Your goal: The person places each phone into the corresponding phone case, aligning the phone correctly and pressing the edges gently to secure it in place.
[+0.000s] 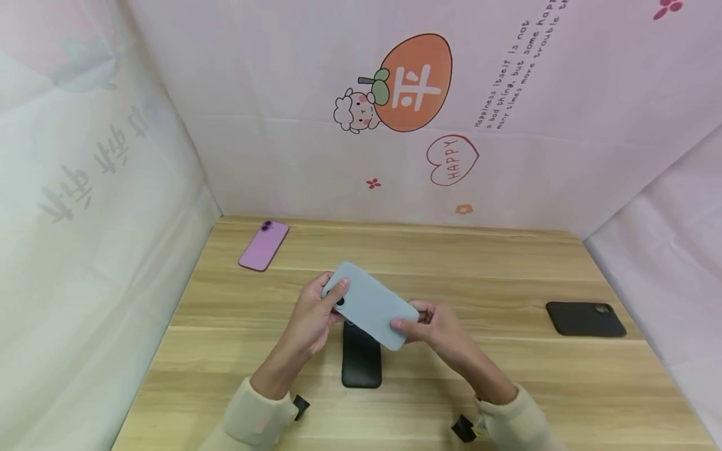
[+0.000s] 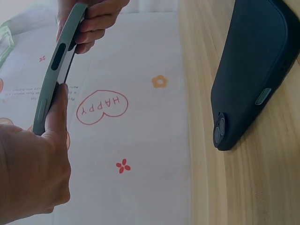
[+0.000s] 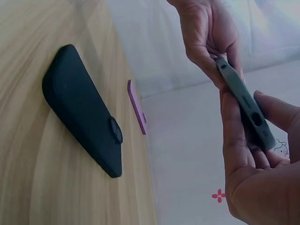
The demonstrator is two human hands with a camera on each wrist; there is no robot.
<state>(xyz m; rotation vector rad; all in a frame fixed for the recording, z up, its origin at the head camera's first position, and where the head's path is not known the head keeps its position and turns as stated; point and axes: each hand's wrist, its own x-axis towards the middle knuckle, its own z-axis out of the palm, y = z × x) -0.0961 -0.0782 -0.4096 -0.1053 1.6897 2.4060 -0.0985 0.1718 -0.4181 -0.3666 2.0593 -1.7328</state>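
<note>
Both hands hold a pale grey-blue phone case point(image 1: 372, 307) tilted above the table, its back and camera corner facing up in the head view. My left hand point(image 1: 310, 313) pinches the camera end, thumb on the back and fingers beneath. At the opposite end, my right hand point(image 1: 440, 329) grips the corner between thumb and fingers. The case's edge point(image 2: 52, 70) shows a dark slot in the left wrist view. I cannot tell whether a phone sits inside. Below lies a black phone or phone case point(image 1: 361, 360), its upper part hidden by the held case.
A pink phone point(image 1: 264, 245) lies at the table's back left, camera side up. Toward the right edge is a black phone case point(image 1: 586, 319). Printed cloth point(image 1: 293, 150) hangs behind the wooden table point(image 1: 485, 269) and along its sides.
</note>
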